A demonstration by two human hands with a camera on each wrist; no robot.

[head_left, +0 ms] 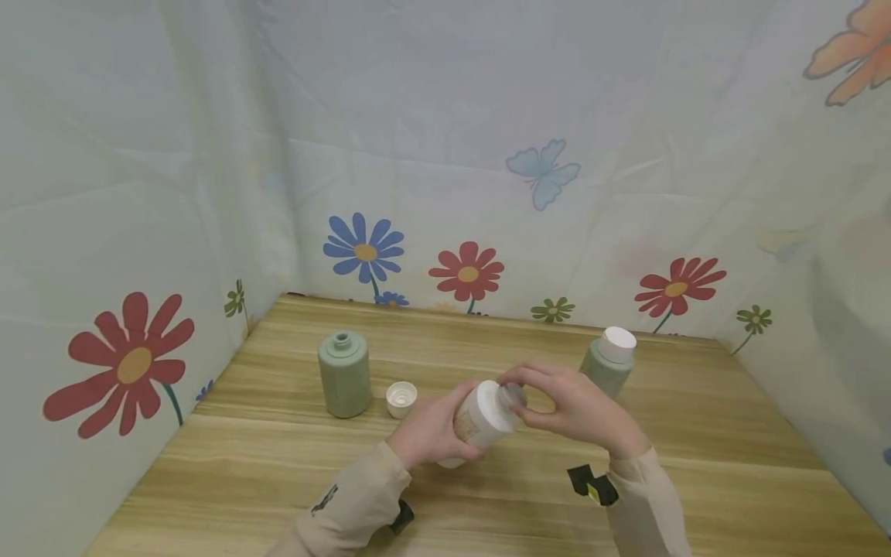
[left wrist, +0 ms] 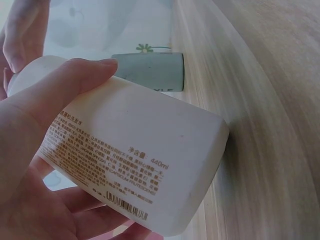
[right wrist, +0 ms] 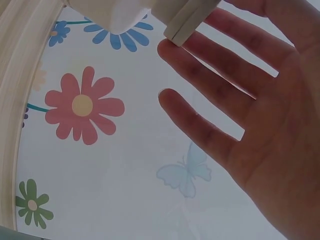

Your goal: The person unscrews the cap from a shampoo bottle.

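My left hand point(head_left: 431, 429) grips a white shampoo bottle point(head_left: 480, 414) round its body. In the left wrist view, its thumb lies across the side printed with brown text and a barcode. The bottle leans to the right, its top toward my right hand point(head_left: 574, 406). Thumb and fingertips of that hand pinch the cap point(head_left: 513, 395) at the bottle's mouth. From the right wrist, the cap point(right wrist: 187, 22) shows a ridged edge against the fingertips, and the other fingers are spread below it.
A green bottle point(head_left: 344, 379) without a cap stands at the left. Beside it a loose white cap point(head_left: 401, 399) lies with its inside facing up. Behind my right hand stands another green bottle point(head_left: 604, 367), white-capped. Flower-printed cloth point(head_left: 431, 178) surrounds the wooden table point(head_left: 230, 480).
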